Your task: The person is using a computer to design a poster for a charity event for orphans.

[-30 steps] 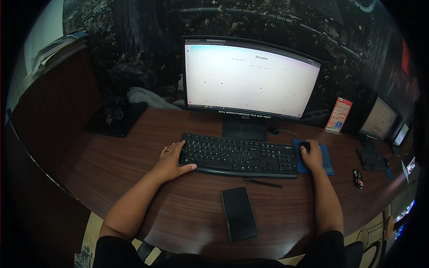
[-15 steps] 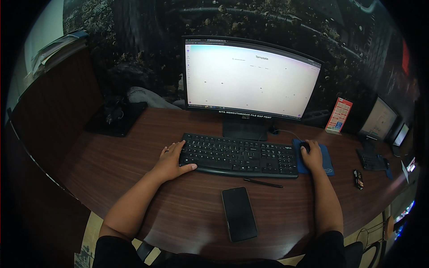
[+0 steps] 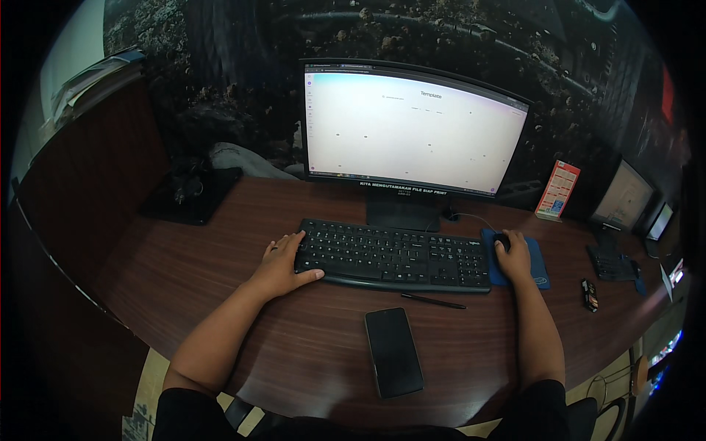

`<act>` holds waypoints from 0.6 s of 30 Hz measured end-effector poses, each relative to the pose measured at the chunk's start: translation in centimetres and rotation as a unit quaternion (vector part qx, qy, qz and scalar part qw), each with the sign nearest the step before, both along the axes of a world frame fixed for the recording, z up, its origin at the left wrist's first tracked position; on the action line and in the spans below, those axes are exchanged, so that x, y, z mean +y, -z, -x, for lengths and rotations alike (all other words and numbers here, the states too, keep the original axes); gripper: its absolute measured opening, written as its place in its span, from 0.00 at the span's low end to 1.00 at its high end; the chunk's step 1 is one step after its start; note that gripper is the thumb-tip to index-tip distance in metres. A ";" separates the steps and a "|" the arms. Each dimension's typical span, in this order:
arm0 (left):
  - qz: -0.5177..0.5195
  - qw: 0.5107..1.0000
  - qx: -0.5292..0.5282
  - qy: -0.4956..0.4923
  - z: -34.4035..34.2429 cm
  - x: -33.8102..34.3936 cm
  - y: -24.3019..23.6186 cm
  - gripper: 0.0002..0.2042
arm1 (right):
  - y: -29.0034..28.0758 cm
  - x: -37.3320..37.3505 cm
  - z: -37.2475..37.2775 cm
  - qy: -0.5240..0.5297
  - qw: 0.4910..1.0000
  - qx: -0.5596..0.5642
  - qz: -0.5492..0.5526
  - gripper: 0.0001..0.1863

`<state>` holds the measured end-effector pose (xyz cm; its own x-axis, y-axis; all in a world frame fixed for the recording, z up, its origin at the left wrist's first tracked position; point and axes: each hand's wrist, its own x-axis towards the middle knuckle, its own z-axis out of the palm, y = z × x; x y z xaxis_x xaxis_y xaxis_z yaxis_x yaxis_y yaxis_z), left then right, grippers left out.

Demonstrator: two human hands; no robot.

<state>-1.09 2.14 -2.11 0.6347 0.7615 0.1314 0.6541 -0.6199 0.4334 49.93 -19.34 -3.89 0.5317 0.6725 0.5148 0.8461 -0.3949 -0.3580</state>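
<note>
The left hand (image 3: 281, 266) is loosely open, its fingers spread at the left end of the long black plastic keyboard (image 3: 390, 256) and its thumb by the near corner; it rests there and grips nothing. The right hand (image 3: 516, 257) is curled over the small black mouse (image 3: 503, 240), which sits on the thin blue mouse pad (image 3: 541, 269).

Make the keyboard the middle of a clock, with twelve o'clock away from the person. The left arm (image 3: 220, 331) slants in from about seven; the right arm (image 3: 539, 331) comes up almost straight from about five. The mouse is at three. At twelve stands the wide black monitor (image 3: 412, 136), lit up. A pale page is open on it, with a heading near the top and lots of bare space. Its other marks are too tiny to read. So the page is up, but how much is done and how much is left, I cannot tell. It seems the mouse is what is in use.

At five lies a thin black pen (image 3: 434, 301), and at six a flat black phone (image 3: 395, 353), its screen dark, no hand on it. At two stands a red and white paper calendar (image 3: 557, 189) on the shiny brown desk (image 3: 309, 345)
</note>
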 end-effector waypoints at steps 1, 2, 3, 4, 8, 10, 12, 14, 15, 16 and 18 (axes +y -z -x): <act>0.001 1.000 0.000 0.001 0.0 0.0 0.0 0.51 | 0.1 0.0 -0.1 -0.004 1.000 -0.008 -0.007 0.22; 0.001 1.000 0.000 0.001 0.0 0.1 0.0 0.51 | 0.2 0.0 -0.1 -0.007 1.000 -0.017 -0.014 0.22; 0.004 1.000 0.003 0.002 0.0 0.2 0.0 0.53 | 0.1 0.0 -0.1 -0.007 1.000 -0.017 -0.014 0.22; 0.007 1.000 0.006 0.003 0.1 0.2 0.1 0.54 | 0.0 0.0 0.0 -0.002 1.000 -0.006 -0.005 0.22; 0.004 1.000 0.002 -0.003 0.0 0.2 0.1 0.55 | -0.2 0.1 0.3 0.002 1.000 0.005 0.000 0.23; 0.012 1.000 0.004 -0.006 -0.1 0.0 -0.1 0.56 | 0.0 0.0 0.2 0.001 1.000 0.005 -0.004 0.24; 0.013 1.000 0.003 -0.003 0.0 0.3 0.1 0.56 | 0.1 0.0 0.1 0.000 1.000 0.004 -0.007 0.24; 0.013 1.000 0.003 -0.001 0.0 0.4 0.3 0.56 | 0.1 0.0 0.0 -0.001 1.000 0.001 -0.004 0.24; 0.013 1.000 0.005 -0.001 0.0 0.4 0.3 0.56 | 0.2 0.0 -0.1 -0.001 1.000 0.001 -0.003 0.24; 0.013 1.000 0.006 -0.001 0.0 0.5 0.2 0.56 | 0.3 0.0 -0.2 -0.002 1.000 -0.001 -0.005 0.23; 0.015 1.000 0.008 -0.001 0.0 0.4 0.1 0.56 | 0.3 0.0 -0.2 -0.003 1.000 -0.004 -0.006 0.23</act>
<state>-1.09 2.51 -2.21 0.6351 0.7661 0.0984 0.6622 -0.6056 0.4413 50.18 -19.30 -4.21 0.5229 0.6702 0.5267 0.8517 -0.3849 -0.3557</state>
